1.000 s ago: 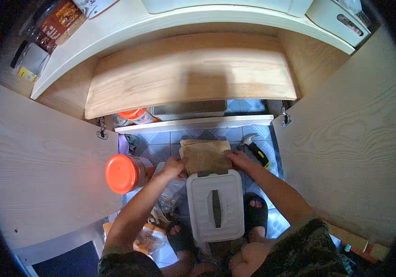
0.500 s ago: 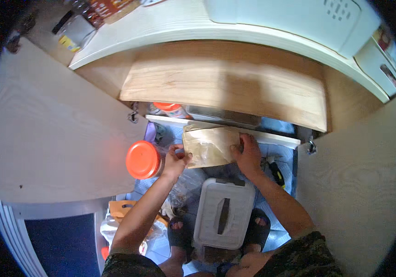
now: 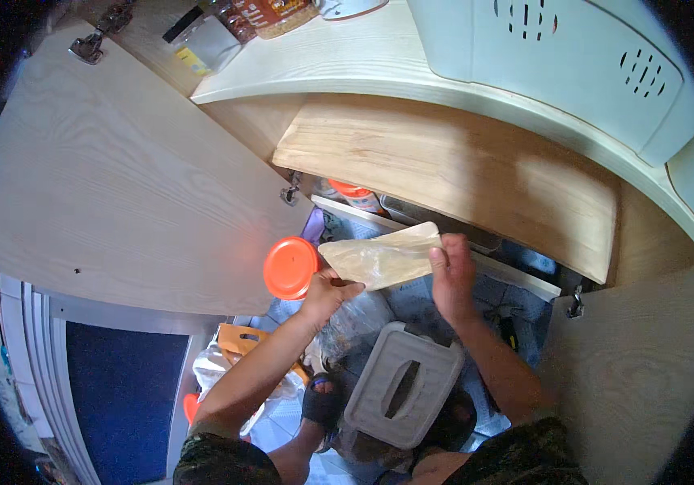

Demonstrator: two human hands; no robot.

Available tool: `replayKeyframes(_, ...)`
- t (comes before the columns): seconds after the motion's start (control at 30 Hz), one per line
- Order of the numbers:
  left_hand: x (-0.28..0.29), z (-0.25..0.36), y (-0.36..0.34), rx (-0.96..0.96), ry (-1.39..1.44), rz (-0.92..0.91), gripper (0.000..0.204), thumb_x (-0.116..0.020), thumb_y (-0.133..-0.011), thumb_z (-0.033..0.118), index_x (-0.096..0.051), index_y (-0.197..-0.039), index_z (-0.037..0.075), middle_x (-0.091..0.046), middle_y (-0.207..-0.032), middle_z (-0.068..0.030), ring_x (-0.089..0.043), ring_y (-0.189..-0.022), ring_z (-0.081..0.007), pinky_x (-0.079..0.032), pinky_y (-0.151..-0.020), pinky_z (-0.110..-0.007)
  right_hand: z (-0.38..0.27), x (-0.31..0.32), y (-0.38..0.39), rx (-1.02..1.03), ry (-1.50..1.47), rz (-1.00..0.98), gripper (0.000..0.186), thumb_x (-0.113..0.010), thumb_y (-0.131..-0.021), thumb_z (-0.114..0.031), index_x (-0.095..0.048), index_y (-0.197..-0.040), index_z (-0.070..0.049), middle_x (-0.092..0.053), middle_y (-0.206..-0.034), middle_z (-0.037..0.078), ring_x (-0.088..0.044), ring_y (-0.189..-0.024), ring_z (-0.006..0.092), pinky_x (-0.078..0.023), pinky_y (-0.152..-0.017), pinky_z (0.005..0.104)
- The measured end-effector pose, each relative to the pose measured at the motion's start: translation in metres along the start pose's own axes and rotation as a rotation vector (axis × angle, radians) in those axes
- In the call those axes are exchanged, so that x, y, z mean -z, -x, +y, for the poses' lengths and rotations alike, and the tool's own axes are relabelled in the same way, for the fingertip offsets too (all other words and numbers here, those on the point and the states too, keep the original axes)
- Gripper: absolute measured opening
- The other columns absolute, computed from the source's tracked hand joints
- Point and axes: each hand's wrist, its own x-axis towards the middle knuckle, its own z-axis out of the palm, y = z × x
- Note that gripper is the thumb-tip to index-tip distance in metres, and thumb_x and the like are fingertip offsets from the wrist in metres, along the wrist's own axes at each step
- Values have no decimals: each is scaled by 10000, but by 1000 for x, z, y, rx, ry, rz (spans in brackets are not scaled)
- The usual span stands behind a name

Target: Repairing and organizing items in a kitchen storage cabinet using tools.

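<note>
Both my hands hold a flat, pale tan pouch (image 3: 383, 257) with a shiny, crinkled face, in front of a low cabinet opening. My left hand (image 3: 332, 299) pinches its lower left part, thumb along the bottom edge. At the right end, my right hand (image 3: 454, 271) grips the pouch between thumb and fingers. The pouch slants, its right end farther up in the picture. Just left of my left hand is a jar with a bright orange lid (image 3: 291, 267); its body is mostly hidden. Below the pouch lies a clear plastic bag (image 3: 357, 322).
A white lidded box (image 3: 432, 364) with a handle stands between my feet. Cabinet doors stand open at left (image 3: 137, 186) and right (image 3: 638, 356). A bare wooden shelf (image 3: 444, 162) spans the cabinet, with another orange-lidded jar (image 3: 353, 191) beneath. White baskets (image 3: 557, 65) sit above.
The view has turned, shifting the cabinet right in the picture. The pouch has tilted, its right end raised with my right hand. Both hands keep their hold.
</note>
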Motion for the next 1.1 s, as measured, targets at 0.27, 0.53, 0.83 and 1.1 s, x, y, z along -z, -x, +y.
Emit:
replayKeyframes(0.27,-22,61,11,-470,-72,129,187,-514,-835,-8,-503,-1022,-2,-607,-948,-83,-573,-838,-129,-462,-765,-272,-11,30,-47,-213,-479,-573,291,-607,-779,-125,-536,-1015,29,-605,-918,69,-550,-845,129,-432,-755,280)
replayKeyframes(0.53,-29,43,-1,-390,-183,210,229,-508,-830,-27,-475,-1055,-2,-584,-965,-79,-549,-878,-124,-432,-770,-248,20,36,-17,-254,-399,-601,206,-649,-750,-90,-605,-910,32,-645,-807,83,-573,-756,113,-463,-678,269)
replayKeyframes(0.83,-53,40,39,-669,-286,-270,641,-548,-844,371,-261,-1251,-33,-421,-1227,-146,-429,-1128,-219,-379,-903,-330,-55,-34,43,16,131,-188,313,-582,-689,-78,-498,-973,21,-511,-967,247,-505,-927,391,-409,-782,458)
replayKeyframes(1.1,16,85,57,-96,369,1,517,-427,-887,401,-325,-1259,56,-476,-1188,-131,-530,-1026,-274,-489,-798,-410,-75,-34,32,323,222,-312,430,-651,-698,-134,-521,-1092,-22,-492,-1118,170,-498,-1032,309,-389,-893,382)
